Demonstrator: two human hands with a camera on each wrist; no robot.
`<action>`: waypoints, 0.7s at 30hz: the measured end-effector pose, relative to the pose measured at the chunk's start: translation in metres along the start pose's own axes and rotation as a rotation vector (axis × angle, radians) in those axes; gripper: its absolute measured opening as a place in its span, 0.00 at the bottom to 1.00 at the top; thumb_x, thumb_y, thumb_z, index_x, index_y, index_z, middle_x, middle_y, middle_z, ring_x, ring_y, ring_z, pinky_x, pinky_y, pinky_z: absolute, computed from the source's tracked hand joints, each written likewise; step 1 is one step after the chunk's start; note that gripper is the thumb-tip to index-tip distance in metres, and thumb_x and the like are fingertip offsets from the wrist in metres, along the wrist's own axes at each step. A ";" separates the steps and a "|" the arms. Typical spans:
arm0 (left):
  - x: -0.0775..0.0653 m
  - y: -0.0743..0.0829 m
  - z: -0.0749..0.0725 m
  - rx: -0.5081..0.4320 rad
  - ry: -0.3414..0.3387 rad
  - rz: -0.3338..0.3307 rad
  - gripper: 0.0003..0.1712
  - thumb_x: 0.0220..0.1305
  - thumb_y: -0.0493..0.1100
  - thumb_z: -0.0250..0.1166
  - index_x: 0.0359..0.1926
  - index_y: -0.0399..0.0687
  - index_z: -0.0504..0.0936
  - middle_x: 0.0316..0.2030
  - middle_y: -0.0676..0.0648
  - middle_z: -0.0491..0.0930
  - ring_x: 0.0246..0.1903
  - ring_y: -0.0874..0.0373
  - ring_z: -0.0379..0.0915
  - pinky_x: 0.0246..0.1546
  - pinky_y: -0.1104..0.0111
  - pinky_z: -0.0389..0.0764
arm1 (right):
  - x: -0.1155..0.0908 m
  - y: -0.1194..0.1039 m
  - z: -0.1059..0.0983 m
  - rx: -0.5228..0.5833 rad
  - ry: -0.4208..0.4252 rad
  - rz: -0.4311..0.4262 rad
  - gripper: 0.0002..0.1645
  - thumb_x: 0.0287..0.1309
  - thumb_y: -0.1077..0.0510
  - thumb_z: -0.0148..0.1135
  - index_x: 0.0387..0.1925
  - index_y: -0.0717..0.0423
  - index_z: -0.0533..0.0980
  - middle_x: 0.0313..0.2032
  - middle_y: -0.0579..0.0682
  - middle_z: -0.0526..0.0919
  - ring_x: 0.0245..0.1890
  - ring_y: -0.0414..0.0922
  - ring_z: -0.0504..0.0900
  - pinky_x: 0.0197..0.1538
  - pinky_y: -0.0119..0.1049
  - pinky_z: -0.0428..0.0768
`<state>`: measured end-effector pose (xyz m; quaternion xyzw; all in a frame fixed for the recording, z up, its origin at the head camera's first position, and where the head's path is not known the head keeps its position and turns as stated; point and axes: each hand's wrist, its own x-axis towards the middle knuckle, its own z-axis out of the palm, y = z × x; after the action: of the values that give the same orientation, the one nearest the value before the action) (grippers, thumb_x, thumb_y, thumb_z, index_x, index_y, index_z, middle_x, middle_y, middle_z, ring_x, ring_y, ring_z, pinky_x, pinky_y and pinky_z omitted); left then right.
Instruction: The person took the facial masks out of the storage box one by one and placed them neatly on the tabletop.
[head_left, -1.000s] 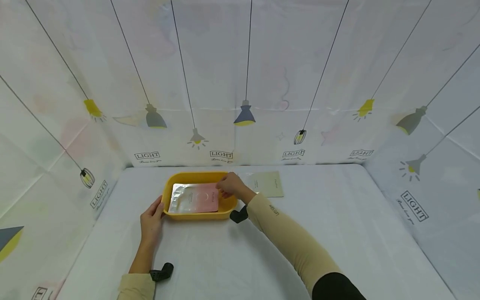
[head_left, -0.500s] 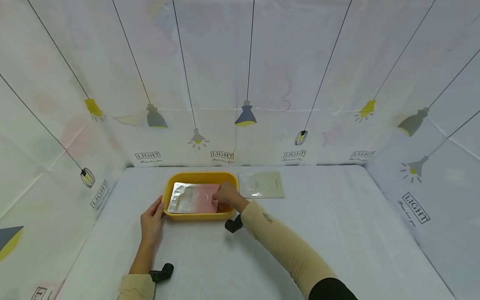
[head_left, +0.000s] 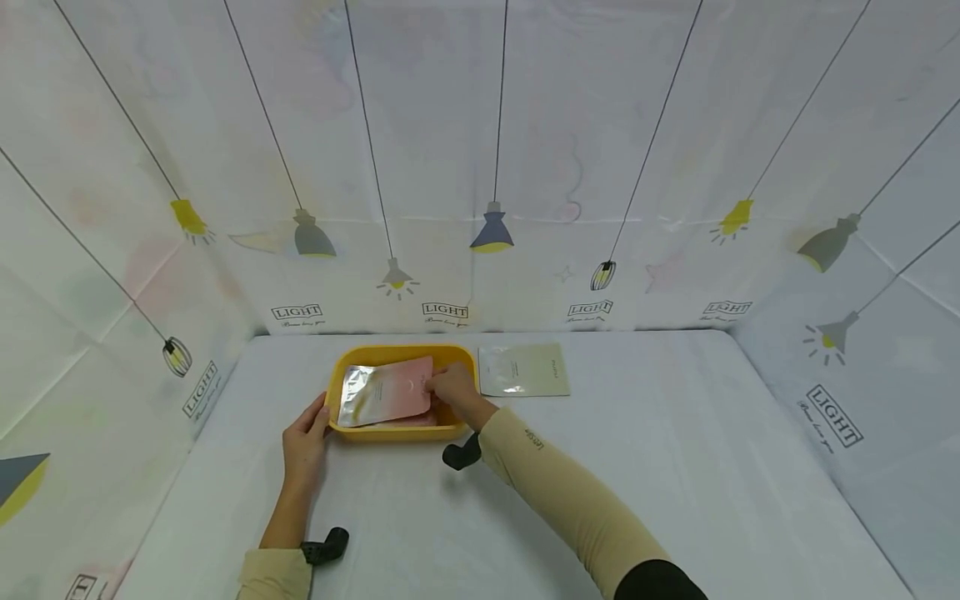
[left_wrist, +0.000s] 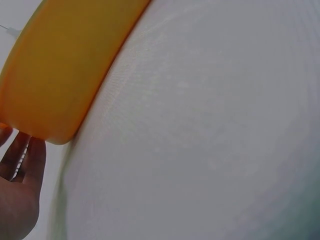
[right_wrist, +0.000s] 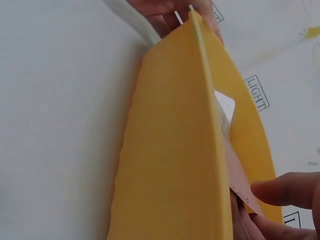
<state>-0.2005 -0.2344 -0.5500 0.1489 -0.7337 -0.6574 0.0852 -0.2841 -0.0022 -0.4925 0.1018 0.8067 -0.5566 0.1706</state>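
A yellow plastic tray (head_left: 363,356) stands near the back of the table. My left hand (head_left: 303,450) holds its left end; in the right wrist view the thumb comes over the rim while the fingers stay outside. Inside the tray, my right hand (head_left: 459,393) pinches the right edge of a flat pink-and-silver foil sachet (head_left: 390,390), like a sheet mask packet. That sachet (right_wrist: 239,175) is tilted, its right side raised. Another pink sachet (head_left: 420,420) shows beneath it, mostly covered.
A pale green-and-silver sachet (head_left: 525,371) lies flat just right of the tray. The table has a white cloth (head_left: 405,517). Behind it hangs a white curtain (head_left: 555,275) printed with lamps.
My right hand has moved a little left and taken the top sachet's right edge. The sachet has turned and its right side has risen, uncovering another beneath. The left hand stays put.
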 end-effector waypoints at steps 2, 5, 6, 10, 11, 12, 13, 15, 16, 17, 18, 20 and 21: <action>0.000 0.000 0.000 0.004 0.003 0.001 0.27 0.75 0.50 0.50 0.70 0.46 0.66 0.69 0.45 0.67 0.64 0.56 0.68 0.45 0.90 0.74 | -0.001 0.000 0.000 0.002 -0.010 0.000 0.12 0.56 0.65 0.64 0.43 0.64 0.79 0.34 0.54 0.82 0.30 0.46 0.79 0.36 0.32 0.85; 0.000 -0.001 -0.001 0.014 0.009 -0.007 0.27 0.75 0.51 0.50 0.70 0.47 0.66 0.69 0.47 0.68 0.63 0.58 0.69 0.46 0.90 0.74 | -0.004 -0.001 0.001 -0.022 -0.023 -0.002 0.13 0.55 0.65 0.64 0.43 0.63 0.79 0.33 0.54 0.81 0.30 0.46 0.80 0.34 0.31 0.84; 0.000 -0.001 -0.001 0.014 0.009 -0.006 0.27 0.75 0.51 0.50 0.70 0.47 0.66 0.69 0.47 0.67 0.63 0.58 0.68 0.46 0.90 0.74 | -0.005 -0.001 0.001 -0.033 -0.025 -0.002 0.13 0.55 0.65 0.64 0.43 0.63 0.78 0.33 0.54 0.81 0.30 0.46 0.79 0.33 0.30 0.83; 0.000 -0.001 0.000 0.008 0.003 -0.004 0.28 0.75 0.51 0.50 0.71 0.46 0.65 0.70 0.47 0.67 0.66 0.54 0.66 0.45 0.91 0.74 | -0.007 0.000 0.003 -0.019 -0.018 -0.020 0.12 0.53 0.66 0.66 0.41 0.62 0.78 0.33 0.53 0.81 0.30 0.46 0.79 0.32 0.29 0.83; 0.000 -0.001 0.000 0.004 0.001 -0.001 0.28 0.75 0.50 0.50 0.71 0.46 0.65 0.70 0.46 0.67 0.66 0.53 0.66 0.45 0.91 0.74 | -0.007 0.000 0.003 -0.009 -0.015 -0.023 0.12 0.53 0.65 0.66 0.41 0.62 0.78 0.33 0.53 0.80 0.29 0.45 0.79 0.32 0.29 0.83; -0.001 -0.001 0.001 0.000 -0.001 0.000 0.28 0.75 0.50 0.50 0.71 0.46 0.65 0.70 0.46 0.67 0.66 0.52 0.65 0.45 0.91 0.74 | -0.007 0.001 0.004 0.000 -0.012 -0.031 0.12 0.53 0.65 0.66 0.42 0.61 0.77 0.33 0.53 0.80 0.29 0.45 0.80 0.32 0.29 0.83; 0.000 0.000 0.001 -0.001 -0.002 -0.003 0.28 0.75 0.50 0.50 0.71 0.46 0.65 0.70 0.46 0.67 0.67 0.52 0.65 0.45 0.91 0.74 | -0.007 0.001 0.004 0.011 -0.009 -0.036 0.13 0.54 0.65 0.66 0.42 0.61 0.77 0.34 0.53 0.81 0.29 0.45 0.80 0.33 0.29 0.84; 0.000 0.000 0.001 -0.008 0.001 -0.010 0.28 0.75 0.50 0.51 0.70 0.46 0.66 0.69 0.46 0.67 0.67 0.52 0.65 0.45 0.90 0.74 | -0.006 0.003 0.005 0.035 -0.002 -0.046 0.13 0.55 0.65 0.65 0.44 0.61 0.76 0.35 0.53 0.80 0.29 0.45 0.80 0.34 0.30 0.84; 0.000 0.000 0.002 -0.010 0.002 -0.011 0.28 0.75 0.50 0.51 0.70 0.46 0.66 0.69 0.46 0.67 0.66 0.53 0.65 0.45 0.90 0.74 | -0.006 0.003 0.005 0.051 0.002 -0.049 0.14 0.55 0.66 0.64 0.44 0.61 0.76 0.35 0.53 0.81 0.30 0.45 0.80 0.34 0.30 0.85; 0.000 0.000 0.002 -0.010 0.003 -0.011 0.28 0.75 0.50 0.51 0.70 0.46 0.66 0.69 0.46 0.67 0.66 0.53 0.65 0.45 0.90 0.74 | -0.006 0.004 0.005 0.067 0.005 -0.052 0.14 0.55 0.66 0.63 0.45 0.61 0.76 0.36 0.54 0.81 0.30 0.45 0.80 0.35 0.30 0.85; 0.000 0.000 0.001 -0.012 0.005 -0.011 0.28 0.75 0.50 0.51 0.70 0.46 0.66 0.69 0.46 0.67 0.66 0.55 0.66 0.45 0.90 0.74 | -0.005 0.004 0.004 0.079 0.008 -0.056 0.14 0.56 0.66 0.63 0.45 0.61 0.76 0.36 0.54 0.81 0.30 0.45 0.80 0.35 0.30 0.84; 0.000 -0.001 0.001 -0.015 0.009 -0.004 0.28 0.75 0.50 0.51 0.70 0.45 0.66 0.69 0.46 0.68 0.63 0.59 0.68 0.45 0.89 0.75 | -0.004 0.005 0.003 0.108 0.010 -0.064 0.13 0.55 0.66 0.63 0.45 0.62 0.77 0.36 0.54 0.81 0.30 0.45 0.80 0.36 0.31 0.84; 0.000 -0.001 0.001 -0.017 0.009 0.004 0.28 0.75 0.50 0.51 0.70 0.44 0.66 0.69 0.45 0.68 0.62 0.62 0.69 0.45 0.89 0.75 | -0.004 0.006 0.002 0.120 0.007 -0.067 0.13 0.56 0.66 0.62 0.44 0.63 0.77 0.36 0.54 0.81 0.29 0.45 0.80 0.36 0.31 0.85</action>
<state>-0.2003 -0.2336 -0.5508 0.1498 -0.7280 -0.6627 0.0913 -0.2783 -0.0019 -0.4966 0.0868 0.7752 -0.6092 0.1428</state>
